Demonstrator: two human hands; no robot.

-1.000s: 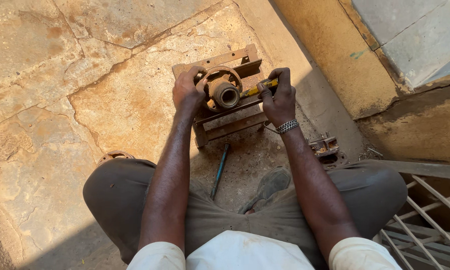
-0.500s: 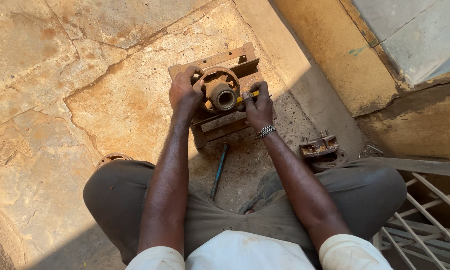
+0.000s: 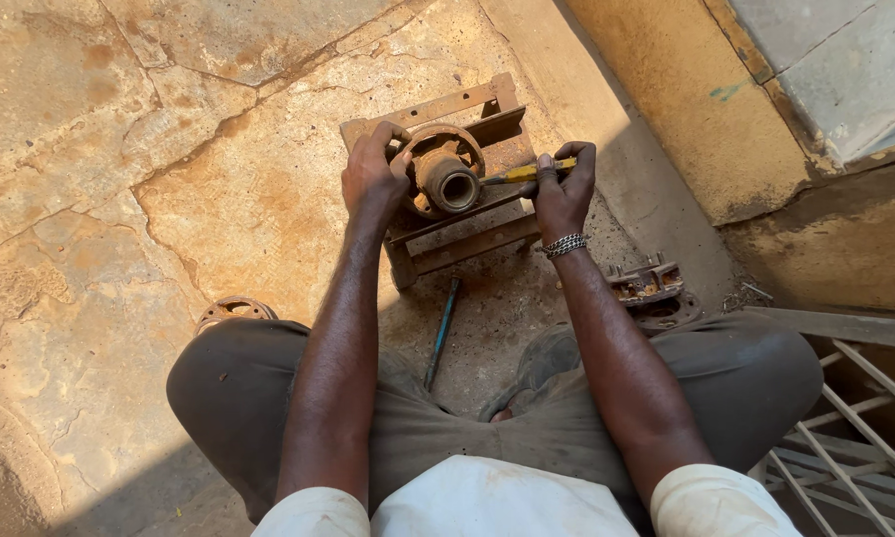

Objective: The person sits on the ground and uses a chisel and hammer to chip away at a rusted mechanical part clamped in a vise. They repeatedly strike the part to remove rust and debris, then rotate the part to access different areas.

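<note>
A rusty round hub with a hollow centre [image 3: 445, 177] rests on a rusty metal frame [image 3: 467, 109] on the stone floor. My left hand [image 3: 373, 174] grips the hub's left rim. My right hand [image 3: 564, 189] holds a yellow-handled screwdriver [image 3: 523, 173] whose tip points left at the hub's side. A metal bracelet sits on my right wrist.
A blue-handled tool [image 3: 441, 332] lies on the floor between my knees. A rusty ring [image 3: 231, 310] shows by my left knee, and a rusty flanged part [image 3: 652, 290] by my right knee. A wall stands to the right, with a metal grille [image 3: 845, 418] at lower right.
My right hand with the screwdriver dropped toward the frame's lower right, then moved back up and right, the tip now at the hub's side. My left hand stays on the hub.
</note>
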